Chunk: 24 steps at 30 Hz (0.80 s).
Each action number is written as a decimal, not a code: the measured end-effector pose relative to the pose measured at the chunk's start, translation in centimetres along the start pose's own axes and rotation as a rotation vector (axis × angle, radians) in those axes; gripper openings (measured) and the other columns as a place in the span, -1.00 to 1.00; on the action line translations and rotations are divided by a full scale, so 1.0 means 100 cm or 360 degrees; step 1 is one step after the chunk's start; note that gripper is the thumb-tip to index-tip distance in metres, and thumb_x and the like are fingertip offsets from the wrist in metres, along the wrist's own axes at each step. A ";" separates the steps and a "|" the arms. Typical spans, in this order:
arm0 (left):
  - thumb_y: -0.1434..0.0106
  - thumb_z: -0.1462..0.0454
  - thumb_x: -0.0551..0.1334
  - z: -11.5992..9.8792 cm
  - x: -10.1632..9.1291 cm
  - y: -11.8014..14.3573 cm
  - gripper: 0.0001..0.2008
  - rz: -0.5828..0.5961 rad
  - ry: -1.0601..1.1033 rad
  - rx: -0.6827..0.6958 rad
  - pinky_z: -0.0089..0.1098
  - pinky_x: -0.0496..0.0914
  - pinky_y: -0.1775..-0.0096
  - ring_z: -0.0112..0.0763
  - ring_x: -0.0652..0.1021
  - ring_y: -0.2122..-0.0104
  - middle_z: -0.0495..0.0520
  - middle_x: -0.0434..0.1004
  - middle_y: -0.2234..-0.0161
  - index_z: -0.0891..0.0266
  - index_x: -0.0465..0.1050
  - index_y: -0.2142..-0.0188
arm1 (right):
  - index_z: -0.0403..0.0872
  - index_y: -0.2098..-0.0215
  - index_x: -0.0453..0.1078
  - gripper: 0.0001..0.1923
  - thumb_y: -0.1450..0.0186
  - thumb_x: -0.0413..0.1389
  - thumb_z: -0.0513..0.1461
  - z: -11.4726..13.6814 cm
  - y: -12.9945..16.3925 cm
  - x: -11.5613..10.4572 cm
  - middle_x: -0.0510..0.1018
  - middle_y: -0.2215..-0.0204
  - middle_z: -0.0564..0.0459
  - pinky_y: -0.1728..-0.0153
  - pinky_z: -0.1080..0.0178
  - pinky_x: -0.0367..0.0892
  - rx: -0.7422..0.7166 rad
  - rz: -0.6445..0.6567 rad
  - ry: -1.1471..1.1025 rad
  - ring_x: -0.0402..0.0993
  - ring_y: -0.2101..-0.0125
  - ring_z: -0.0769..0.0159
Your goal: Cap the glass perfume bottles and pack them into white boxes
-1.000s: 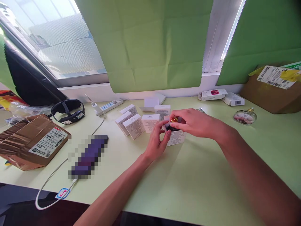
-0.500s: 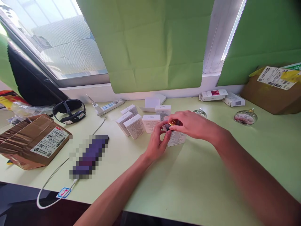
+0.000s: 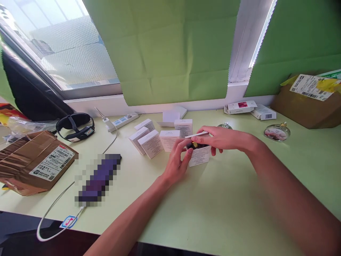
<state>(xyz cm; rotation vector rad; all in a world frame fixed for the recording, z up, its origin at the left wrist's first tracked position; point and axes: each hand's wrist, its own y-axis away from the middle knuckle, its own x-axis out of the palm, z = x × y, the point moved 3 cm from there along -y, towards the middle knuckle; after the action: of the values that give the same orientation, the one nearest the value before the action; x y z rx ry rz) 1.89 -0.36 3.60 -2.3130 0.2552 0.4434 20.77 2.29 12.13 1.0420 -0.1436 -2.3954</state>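
A small white printed carton (image 3: 199, 157) stands upright on the table with its top open. My left hand (image 3: 176, 160) grips its left side, thumb on the front and fingers at the upper rim. The carton's top flap (image 3: 196, 135) is tilted up, held between the thumb and fingers of my right hand (image 3: 222, 138). Inside the opening shows a gold cap (image 3: 195, 144) within dark packing; the rest of what is inside is hidden. Similar white cartons (image 3: 169, 141) stand just left of and behind my hands.
Ornate glass perfume bottles (image 3: 277, 132) lie at the right and behind my right hand. Flattened white boxes (image 3: 242, 107) and a brown carton (image 3: 309, 106) are at the back right. Leftward are a phone (image 3: 99, 179) on a cable, a power strip (image 3: 125, 121), a headset (image 3: 76, 128) and a torn cardboard box (image 3: 39, 161).
My right hand has moved from the gold cap at the carton's opening to its top flap, which now tilts over the opening. My left hand keeps its hold on the carton.
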 end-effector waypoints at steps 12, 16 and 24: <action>-0.46 0.26 0.07 0.002 0.000 0.002 -0.70 -0.0051 -0.0174 0.0028 -0.31 0.52 0.07 -0.37 0.47 0.01 0.15 0.37 -0.04 0.09 0.23 -0.16 | 0.03 -0.03 0.35 -0.47 -0.21 0.25 0.09 -0.017 -0.012 0.002 0.55 -0.03 -0.05 0.45 0.29 0.49 0.0009 0.0292 -0.0305 0.65 0.32 0.23; -0.40 0.22 0.19 0.000 -0.003 0.002 -0.71 -0.0170 -0.0407 0.0090 -0.31 0.53 0.09 -0.39 0.51 0.07 0.14 0.38 -0.03 0.12 0.29 -0.09 | -0.01 0.00 0.34 -0.44 -0.16 0.30 0.08 -0.019 -0.012 0.000 0.57 0.01 -0.09 0.43 0.26 0.52 0.0058 0.0252 -0.0340 0.66 0.31 0.19; -0.32 0.23 0.29 -0.003 -0.012 -0.004 -0.72 -0.0257 -0.0656 0.0210 -0.26 0.52 0.06 -0.31 0.54 0.04 0.13 0.40 0.00 0.11 0.43 -0.02 | 0.04 0.04 0.39 -0.62 -0.25 0.23 0.01 -0.017 -0.019 0.008 0.65 0.14 0.01 0.34 0.21 0.55 0.0033 0.0211 -0.0413 0.66 0.33 0.19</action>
<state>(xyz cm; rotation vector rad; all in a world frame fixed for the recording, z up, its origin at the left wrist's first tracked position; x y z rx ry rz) 1.01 -0.22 4.49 -2.0386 -0.1006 0.7801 20.74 3.71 9.84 0.7025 -0.3193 -2.4018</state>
